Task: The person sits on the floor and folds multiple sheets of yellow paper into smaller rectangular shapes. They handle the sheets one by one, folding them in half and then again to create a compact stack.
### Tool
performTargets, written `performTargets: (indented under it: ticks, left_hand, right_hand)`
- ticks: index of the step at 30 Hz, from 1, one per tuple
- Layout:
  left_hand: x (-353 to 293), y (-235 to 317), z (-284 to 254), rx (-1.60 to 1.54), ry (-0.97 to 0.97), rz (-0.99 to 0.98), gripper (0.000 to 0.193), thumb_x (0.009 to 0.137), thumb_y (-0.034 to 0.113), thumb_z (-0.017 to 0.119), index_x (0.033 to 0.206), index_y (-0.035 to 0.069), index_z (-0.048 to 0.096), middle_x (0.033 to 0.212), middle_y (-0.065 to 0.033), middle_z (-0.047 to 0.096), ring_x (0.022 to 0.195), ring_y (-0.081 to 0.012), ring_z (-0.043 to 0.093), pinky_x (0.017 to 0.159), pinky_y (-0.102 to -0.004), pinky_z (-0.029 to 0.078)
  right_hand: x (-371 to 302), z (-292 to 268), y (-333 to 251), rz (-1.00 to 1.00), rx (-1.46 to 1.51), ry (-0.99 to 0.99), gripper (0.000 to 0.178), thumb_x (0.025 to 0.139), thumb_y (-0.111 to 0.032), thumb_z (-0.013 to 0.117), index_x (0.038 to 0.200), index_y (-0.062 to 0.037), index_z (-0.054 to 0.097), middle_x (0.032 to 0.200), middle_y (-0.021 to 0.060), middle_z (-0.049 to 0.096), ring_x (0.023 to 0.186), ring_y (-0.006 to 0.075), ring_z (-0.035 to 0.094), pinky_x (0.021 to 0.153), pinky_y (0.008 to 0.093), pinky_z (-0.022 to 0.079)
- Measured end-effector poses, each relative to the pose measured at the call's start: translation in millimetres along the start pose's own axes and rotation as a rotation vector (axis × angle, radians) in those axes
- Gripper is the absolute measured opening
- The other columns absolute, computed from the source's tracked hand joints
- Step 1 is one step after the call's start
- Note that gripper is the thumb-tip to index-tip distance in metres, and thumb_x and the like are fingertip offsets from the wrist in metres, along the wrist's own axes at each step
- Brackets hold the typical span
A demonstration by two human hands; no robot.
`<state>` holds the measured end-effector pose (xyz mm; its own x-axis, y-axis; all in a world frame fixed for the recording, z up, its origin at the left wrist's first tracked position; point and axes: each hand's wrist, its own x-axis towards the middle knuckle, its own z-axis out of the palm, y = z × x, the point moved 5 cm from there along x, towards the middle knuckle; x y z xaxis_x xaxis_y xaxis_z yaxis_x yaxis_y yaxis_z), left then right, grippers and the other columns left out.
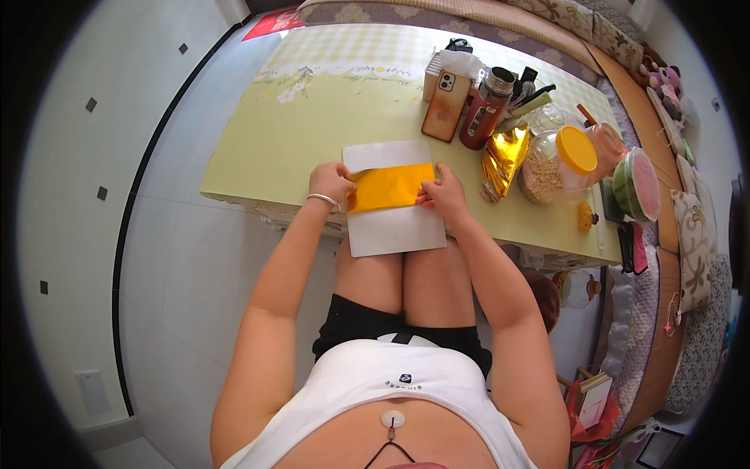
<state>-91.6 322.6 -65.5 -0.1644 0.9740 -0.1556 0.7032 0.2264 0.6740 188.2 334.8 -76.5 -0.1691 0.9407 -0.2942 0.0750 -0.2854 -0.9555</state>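
A strip of yellow-gold paper (388, 188) lies across a white sheet (397, 232) at the table's front edge. My left hand (333, 181), with a bangle at its wrist, is closed at the left end of the gold paper, fingertips on its edge. At the right end my right hand (444, 192) pinches the paper between thumb and fingers. Part of the white sheet shows beyond the gold paper, and its near part hangs out over my thighs. Right of my hands lies a stack of shiny gold foil sheets (505, 160).
Behind the foil stand a phone (446, 105) and a dark red flask (486, 109). Farther right are a yellow-lidded jar (555, 162) of grains and a watermelon-patterned round container (637, 185). A pale green cloth (258, 144) covers the table.
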Motion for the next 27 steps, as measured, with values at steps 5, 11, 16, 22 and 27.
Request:
performTargets:
  ticks: [5,11,16,22,27]
  left_hand:
    - [-35,-2,4,-0.556,0.145,0.073,0.015,0.076,0.002,0.077,0.082,0.004,0.063,0.069,-0.0015,0.062,0.057,-0.0102,0.058,0.052,-0.0273,0.048]
    - [-66,7,8,-0.954,0.078,-0.161,0.005,0.084,0.001,0.072,0.089,-0.001,0.07,0.081,-0.0081,0.071,0.065,-0.0142,0.068,0.057,-0.0241,0.055]
    - [-70,0,12,-0.796,0.098,-0.058,0.012,0.084,0.008,0.076,0.08,-0.002,0.071,0.078,-0.0079,0.071,0.064,-0.0125,0.066,0.059,-0.0259,0.055]
    - [-75,9,8,-0.145,0.211,0.212,0.025,0.074,0.015,0.084,0.068,-0.001,0.066,0.075,-0.0068,0.063,0.064,-0.016,0.058,0.06,-0.0319,0.05]
    - [-84,19,10,-0.069,0.208,0.25,0.025,0.071,0.014,0.084,0.065,-0.002,0.065,0.08,-0.0089,0.059,0.071,-0.0202,0.058,0.062,-0.0332,0.049]
  right_hand:
    - [-9,-3,4,-0.012,0.217,0.042,0.045,0.095,-0.013,0.063,0.135,-0.0004,0.048,0.087,0.0102,0.069,0.071,0.017,0.07,0.059,0.0244,0.055]
    - [-20,-10,-4,-0.016,0.317,0.034,0.015,0.093,-0.02,0.069,0.095,-0.0056,0.063,0.082,0.0079,0.072,0.072,0.0148,0.071,0.059,0.0231,0.054]
    - [-22,-23,3,0.005,0.153,-0.002,0.015,0.092,-0.017,0.069,0.092,-0.0041,0.063,0.079,0.0076,0.071,0.066,0.014,0.069,0.057,0.0227,0.053]
    - [-26,-32,0,-0.077,-0.309,0.037,0.019,0.085,-0.019,0.072,0.081,-0.0019,0.065,0.074,0.0084,0.069,0.062,0.0153,0.065,0.055,0.0295,0.051]
    - [-32,-38,4,-0.197,-0.652,0.074,0.023,0.078,-0.025,0.072,0.08,-0.0027,0.067,0.075,0.0129,0.068,0.069,0.027,0.065,0.063,0.0397,0.051]
